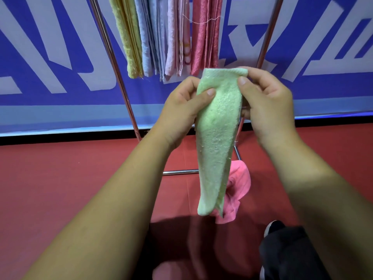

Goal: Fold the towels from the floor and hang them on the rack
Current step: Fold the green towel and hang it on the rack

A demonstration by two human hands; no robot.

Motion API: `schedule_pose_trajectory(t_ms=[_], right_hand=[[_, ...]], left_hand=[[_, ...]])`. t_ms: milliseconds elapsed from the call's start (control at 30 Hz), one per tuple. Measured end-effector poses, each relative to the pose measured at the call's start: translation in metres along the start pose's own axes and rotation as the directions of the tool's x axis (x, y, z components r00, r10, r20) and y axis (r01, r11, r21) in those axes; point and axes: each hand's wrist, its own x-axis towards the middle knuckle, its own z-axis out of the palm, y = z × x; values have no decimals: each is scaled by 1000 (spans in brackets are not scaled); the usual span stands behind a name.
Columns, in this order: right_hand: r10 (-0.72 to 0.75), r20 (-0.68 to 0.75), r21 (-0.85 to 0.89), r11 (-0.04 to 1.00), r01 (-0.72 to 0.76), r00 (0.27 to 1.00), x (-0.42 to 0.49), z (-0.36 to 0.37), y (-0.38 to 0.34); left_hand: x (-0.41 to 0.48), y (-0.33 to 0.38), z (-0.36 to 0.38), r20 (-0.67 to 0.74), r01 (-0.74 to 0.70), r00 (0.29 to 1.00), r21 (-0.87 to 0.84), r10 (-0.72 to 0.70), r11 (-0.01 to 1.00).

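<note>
Hands both grasping: left hand [181, 106] and right hand [268, 102] pinch the top edge of the green towel [218, 128], which hangs in the air before the rack [179, 171]. Risk: lower layers gape, so the fold may slip apart. Pink towel [240, 178] lies on the floor below, a possible snag.

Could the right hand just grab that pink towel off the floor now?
Probably not yet: the right hand pinches the green towel with the left hand, and the pink towel lies on the floor partly behind it.
</note>
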Motion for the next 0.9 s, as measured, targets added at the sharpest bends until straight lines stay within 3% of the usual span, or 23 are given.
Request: schedule_pose_trajectory(t_ms=[167,333,633,900], right_hand=[[145,25,192,970,-147,989,4,-2,0],[179,44,244,952,-185,983,4,-2,3],[108,10,89,990,-109,994,4,-5,3],[38,2,11,999,-38,999,7,-10,9]], left_hand=[[2,7,8,24,-12,1000,-21,12,1000],[5,3,10,-13,19,1000,24,-19,1000],[2,-12,-3,177,211,958,94,-225,973],[2,-18,1,174,99,978,89,-113,991]])
